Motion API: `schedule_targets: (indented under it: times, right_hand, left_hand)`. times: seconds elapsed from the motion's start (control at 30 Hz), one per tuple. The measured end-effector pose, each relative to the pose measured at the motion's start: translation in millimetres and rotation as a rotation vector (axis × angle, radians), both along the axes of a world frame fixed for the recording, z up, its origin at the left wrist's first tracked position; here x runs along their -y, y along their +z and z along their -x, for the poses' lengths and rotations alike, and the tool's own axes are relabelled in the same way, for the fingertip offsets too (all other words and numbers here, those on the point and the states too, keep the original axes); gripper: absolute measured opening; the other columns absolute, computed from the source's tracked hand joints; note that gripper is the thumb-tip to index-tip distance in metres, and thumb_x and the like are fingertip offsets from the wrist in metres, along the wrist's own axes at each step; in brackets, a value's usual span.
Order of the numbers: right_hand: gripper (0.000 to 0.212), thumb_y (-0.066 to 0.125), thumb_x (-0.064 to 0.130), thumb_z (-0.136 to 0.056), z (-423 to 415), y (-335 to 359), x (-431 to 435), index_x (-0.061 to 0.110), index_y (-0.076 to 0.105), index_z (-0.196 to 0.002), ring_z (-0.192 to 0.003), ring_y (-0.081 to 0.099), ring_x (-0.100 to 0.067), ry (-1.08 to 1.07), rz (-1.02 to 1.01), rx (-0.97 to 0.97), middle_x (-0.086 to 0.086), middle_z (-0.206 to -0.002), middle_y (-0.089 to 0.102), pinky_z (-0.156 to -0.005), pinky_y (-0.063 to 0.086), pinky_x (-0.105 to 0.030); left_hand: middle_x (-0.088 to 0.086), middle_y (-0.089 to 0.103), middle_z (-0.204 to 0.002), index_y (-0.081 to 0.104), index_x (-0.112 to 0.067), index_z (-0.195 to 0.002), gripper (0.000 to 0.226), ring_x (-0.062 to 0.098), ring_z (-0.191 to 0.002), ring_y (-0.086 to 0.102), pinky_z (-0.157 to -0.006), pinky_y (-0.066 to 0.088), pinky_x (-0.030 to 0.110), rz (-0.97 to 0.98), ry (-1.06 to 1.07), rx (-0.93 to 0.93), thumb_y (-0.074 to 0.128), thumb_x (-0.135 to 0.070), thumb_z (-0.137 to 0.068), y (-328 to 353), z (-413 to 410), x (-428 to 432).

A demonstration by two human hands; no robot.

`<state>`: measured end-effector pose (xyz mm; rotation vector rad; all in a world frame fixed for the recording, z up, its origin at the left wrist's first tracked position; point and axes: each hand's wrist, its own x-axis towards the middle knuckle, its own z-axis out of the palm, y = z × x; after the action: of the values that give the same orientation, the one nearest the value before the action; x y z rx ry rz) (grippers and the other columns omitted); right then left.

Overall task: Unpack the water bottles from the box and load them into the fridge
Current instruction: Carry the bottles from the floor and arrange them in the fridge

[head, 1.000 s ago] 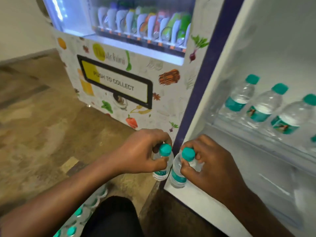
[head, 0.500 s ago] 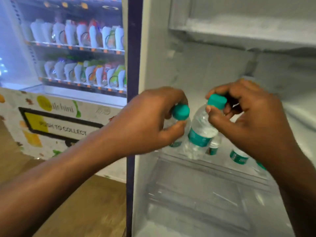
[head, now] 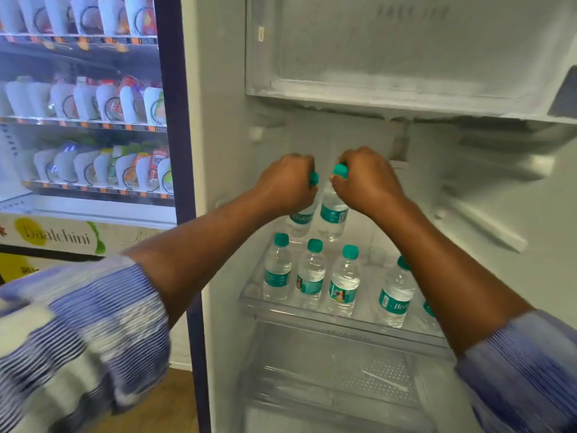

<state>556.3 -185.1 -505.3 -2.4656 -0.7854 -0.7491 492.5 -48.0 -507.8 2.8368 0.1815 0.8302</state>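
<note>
Inside the open fridge, my left hand (head: 287,182) grips a small clear water bottle (head: 300,220) by its teal cap. Close beside it, my right hand (head: 365,179) holds a second water bottle (head: 333,216) the same way. Both bottles hang upright above the back of the clear fridge shelf (head: 312,317). Several identical bottles with teal caps and labels stand in a row near the shelf's front, among them one at the left (head: 277,270) and one at the right (head: 394,298). The box is out of view.
A frosted freezer compartment (head: 390,51) sits above my hands. Below the shelf lies a clear crisper drawer (head: 337,370). Left of the fridge stands a lit vending machine (head: 84,120) with several pouches on racks. Wooden floor (head: 168,398) shows at the bottom.
Both hands have lifted the two bottles from low at the fridge's front edge up and deeper into the fridge, over the shelf. My view has risen with them.
</note>
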Motion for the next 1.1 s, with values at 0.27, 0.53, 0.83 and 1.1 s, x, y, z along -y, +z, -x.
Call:
schedule_targets:
  times: [0.27, 0.53, 0.83, 1.1]
  right_hand:
    - [0.039, 0.076, 0.038, -0.084, -43.4, -49.3, -24.2, 0.009, 0.068, -0.108, -0.089, 0.064, -0.024, -0.075, 0.227, -0.367, -0.008, -0.104, 0.069, -0.078, 0.053, -0.032]
    - [0.036, 0.075, 0.042, -0.084, -48.0, -72.0, -29.0, 0.012, 0.061, -0.097, -0.08, 0.06, -0.019, -0.103, 0.296, -0.448, -0.005, -0.092, 0.063, -0.069, 0.045, -0.027]
    - [0.033, 0.073, 0.039, -0.086, -55.2, -79.9, -25.6, 0.012, 0.065, -0.102, -0.079, 0.062, -0.017, -0.109, 0.356, -0.455, -0.003, -0.095, 0.066, -0.077, 0.052, -0.029]
    - [0.035, 0.067, 0.041, -0.09, -45.2, -72.1, -23.4, 0.016, 0.066, -0.115, -0.089, 0.06, -0.019, -0.059, 0.314, -0.313, -0.004, -0.112, 0.067, -0.079, 0.051, -0.029]
  left_hand:
    - [0.014, 0.066, -0.114, 0.064, -0.005, -0.117, 0.035, 0.03, -0.097, 0.066, -0.08, 0.057, 0.034, 0.125, 0.118, -0.34, 0.07, -0.022, -0.086, -39.7, -43.0, -13.8]
    - [0.009, 0.066, -0.113, 0.064, -0.008, -0.117, 0.035, 0.022, -0.091, 0.064, -0.074, 0.052, 0.028, 0.17, 0.185, -0.433, 0.073, -0.019, -0.084, -64.0, -52.2, -20.8]
    - [0.008, 0.065, -0.108, 0.064, -0.009, -0.114, 0.031, 0.022, -0.087, 0.063, -0.07, 0.053, 0.03, 0.153, 0.209, -0.447, 0.067, -0.019, -0.085, -69.5, -51.4, -24.4]
    - [0.003, 0.062, -0.107, 0.059, -0.015, -0.124, 0.041, 0.02, -0.088, 0.061, -0.075, 0.053, 0.03, 0.03, 0.212, -0.411, 0.066, -0.03, -0.087, -65.7, -41.8, -18.7]
